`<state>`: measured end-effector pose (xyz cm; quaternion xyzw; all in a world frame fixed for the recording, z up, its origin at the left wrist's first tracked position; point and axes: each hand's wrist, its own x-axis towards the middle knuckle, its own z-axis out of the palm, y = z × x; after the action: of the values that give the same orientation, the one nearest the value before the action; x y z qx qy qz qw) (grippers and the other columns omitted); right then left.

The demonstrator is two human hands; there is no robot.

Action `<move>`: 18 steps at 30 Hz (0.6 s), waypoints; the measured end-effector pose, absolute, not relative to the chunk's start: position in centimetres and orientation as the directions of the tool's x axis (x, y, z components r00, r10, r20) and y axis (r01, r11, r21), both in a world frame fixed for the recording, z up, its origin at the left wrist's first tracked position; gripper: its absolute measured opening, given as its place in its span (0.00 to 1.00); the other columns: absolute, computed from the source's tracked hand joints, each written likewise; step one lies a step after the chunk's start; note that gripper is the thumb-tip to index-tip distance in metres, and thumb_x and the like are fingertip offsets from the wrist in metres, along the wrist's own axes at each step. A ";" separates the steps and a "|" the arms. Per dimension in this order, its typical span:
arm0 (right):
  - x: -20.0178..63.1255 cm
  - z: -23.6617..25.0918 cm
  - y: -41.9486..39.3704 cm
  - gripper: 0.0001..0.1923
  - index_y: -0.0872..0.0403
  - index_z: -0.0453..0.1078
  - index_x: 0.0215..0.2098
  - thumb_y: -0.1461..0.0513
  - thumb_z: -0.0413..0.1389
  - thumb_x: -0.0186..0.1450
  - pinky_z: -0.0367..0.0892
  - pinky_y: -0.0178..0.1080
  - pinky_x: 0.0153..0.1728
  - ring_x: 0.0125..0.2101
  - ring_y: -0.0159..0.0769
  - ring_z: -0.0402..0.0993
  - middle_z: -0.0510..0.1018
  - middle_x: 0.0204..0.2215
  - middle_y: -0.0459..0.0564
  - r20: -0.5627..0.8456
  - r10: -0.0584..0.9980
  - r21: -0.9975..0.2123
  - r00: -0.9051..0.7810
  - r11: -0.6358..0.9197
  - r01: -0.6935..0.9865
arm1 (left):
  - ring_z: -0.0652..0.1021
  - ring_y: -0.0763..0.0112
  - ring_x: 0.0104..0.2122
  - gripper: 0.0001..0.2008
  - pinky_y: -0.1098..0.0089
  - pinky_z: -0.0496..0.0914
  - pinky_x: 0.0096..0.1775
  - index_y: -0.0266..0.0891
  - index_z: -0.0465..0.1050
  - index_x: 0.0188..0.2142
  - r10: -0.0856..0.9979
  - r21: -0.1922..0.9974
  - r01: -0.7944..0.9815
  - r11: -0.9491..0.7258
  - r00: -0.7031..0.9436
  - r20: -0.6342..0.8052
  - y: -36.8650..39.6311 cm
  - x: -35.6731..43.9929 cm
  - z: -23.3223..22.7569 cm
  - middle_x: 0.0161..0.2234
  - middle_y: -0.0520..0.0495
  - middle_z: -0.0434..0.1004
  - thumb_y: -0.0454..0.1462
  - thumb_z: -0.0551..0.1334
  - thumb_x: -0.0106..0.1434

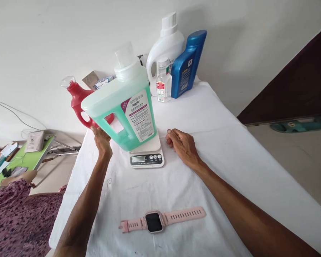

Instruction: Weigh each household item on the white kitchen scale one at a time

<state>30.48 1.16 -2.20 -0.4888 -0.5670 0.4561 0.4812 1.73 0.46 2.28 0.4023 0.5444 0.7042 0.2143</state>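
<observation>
White cloth covers the table. On it, the big green detergent jug sits tilted on the little kitchen scale, not yet flat; the left hand grips its handle. The right hand rests loosely curled and empty beside the scale, with a pink watch nearer.

Left hand raised, arm stretched forward, fingers curled in closed grip. Right hand palm down, loosely curled, holding nothing, forearm stretched forward.
</observation>
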 end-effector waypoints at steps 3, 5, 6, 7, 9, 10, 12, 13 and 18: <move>30.4 -2.1 1.1 0.30 0.50 0.69 0.26 0.36 0.53 0.70 0.65 0.38 0.26 0.23 0.35 0.68 0.74 0.22 0.47 0.086 0.995 -0.990 -0.058 0.091 0.108 | 0.65 0.74 0.19 0.37 0.70 0.60 0.22 0.41 0.65 0.25 0.707 0.973 0.088 -0.213 -0.673 0.215 0.3 1.0 -1.0 0.19 0.53 0.62 0.72 0.56 0.64; 30.4 -2.0 1.0 0.30 0.50 0.70 0.26 0.36 0.54 0.70 0.66 0.37 0.26 0.23 0.35 0.68 0.74 0.22 0.47 0.079 0.995 -0.990 -0.056 0.085 0.110 | 0.64 0.75 0.19 0.36 0.70 0.60 0.22 0.42 0.61 0.23 0.723 0.972 0.117 -0.201 -0.652 0.228 0.0 0.7 -2.1 0.18 0.55 0.59 0.71 0.58 0.64; 30.4 -2.0 0.9 0.30 0.50 0.70 0.27 0.36 0.54 0.70 0.66 0.37 0.27 0.24 0.35 0.68 0.74 0.23 0.47 0.078 0.996 -0.990 -0.053 0.084 0.114 | 0.65 0.75 0.19 0.36 0.70 0.61 0.23 0.42 0.61 0.23 0.736 0.970 0.136 -0.200 -0.633 0.240 -0.2 0.6 -2.4 0.18 0.55 0.59 0.70 0.58 0.64; 30.4 -2.0 0.9 0.30 0.50 0.70 0.27 0.36 0.54 0.70 0.67 0.37 0.27 0.24 0.35 0.69 0.75 0.24 0.48 0.078 0.996 -0.989 -0.051 0.083 0.119 | 0.65 0.75 0.19 0.36 0.70 0.62 0.23 0.42 0.61 0.23 0.750 0.969 0.154 -0.194 -0.614 0.247 -0.3 0.5 -2.5 0.18 0.55 0.58 0.70 0.58 0.64; 30.4 -2.0 1.0 0.30 0.50 0.71 0.27 0.36 0.54 0.70 0.67 0.37 0.27 0.25 0.35 0.70 0.76 0.25 0.49 0.078 0.996 -0.989 -0.048 0.083 0.126 | 0.64 0.74 0.19 0.36 0.69 0.62 0.24 0.42 0.62 0.22 0.771 0.967 0.183 -0.175 -0.586 0.251 -0.3 0.2 -2.5 0.18 0.55 0.57 0.69 0.57 0.66; 30.4 -2.0 1.0 0.30 0.50 0.71 0.27 0.35 0.54 0.69 0.68 0.37 0.26 0.25 0.36 0.70 0.77 0.25 0.49 0.079 0.996 -0.988 -0.048 0.084 0.128 | 0.64 0.74 0.19 0.36 0.69 0.62 0.24 0.42 0.62 0.22 0.778 0.967 0.194 -0.167 -0.577 0.250 -0.3 0.1 -2.5 0.18 0.55 0.57 0.69 0.57 0.66; 30.4 -2.1 1.1 0.31 0.50 0.71 0.27 0.35 0.54 0.69 0.68 0.38 0.26 0.25 0.36 0.70 0.77 0.25 0.49 0.080 0.996 -0.988 -0.047 0.086 0.131 | 0.64 0.73 0.20 0.35 0.69 0.61 0.24 0.42 0.63 0.22 0.785 0.964 0.219 -0.151 -0.566 0.252 -0.2 0.0 -2.5 0.18 0.55 0.57 0.68 0.56 0.67; 30.4 -2.2 1.1 0.31 0.50 0.71 0.27 0.34 0.54 0.69 0.68 0.38 0.27 0.25 0.36 0.70 0.77 0.25 0.49 0.083 0.995 -0.987 -0.046 0.088 0.133 | 0.64 0.73 0.20 0.35 0.69 0.61 0.24 0.42 0.63 0.22 0.785 0.962 0.234 -0.143 -0.565 0.254 -0.1 -0.1 -2.5 0.18 0.54 0.58 0.68 0.56 0.68; 30.4 -2.4 1.1 0.31 0.51 0.71 0.27 0.35 0.54 0.70 0.69 0.39 0.29 0.24 0.36 0.70 0.76 0.24 0.48 0.091 0.995 -0.986 -0.046 0.096 0.139 | 0.65 0.73 0.20 0.34 0.68 0.61 0.25 0.41 0.65 0.22 0.785 0.949 0.297 -0.110 -0.559 0.266 -0.1 -0.2 -2.8 0.18 0.53 0.62 0.66 0.56 0.69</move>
<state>30.45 1.09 -2.42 -0.5000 -0.5669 0.4493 0.4762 -0.16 -0.09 -2.75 0.4250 0.6366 0.6118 0.1994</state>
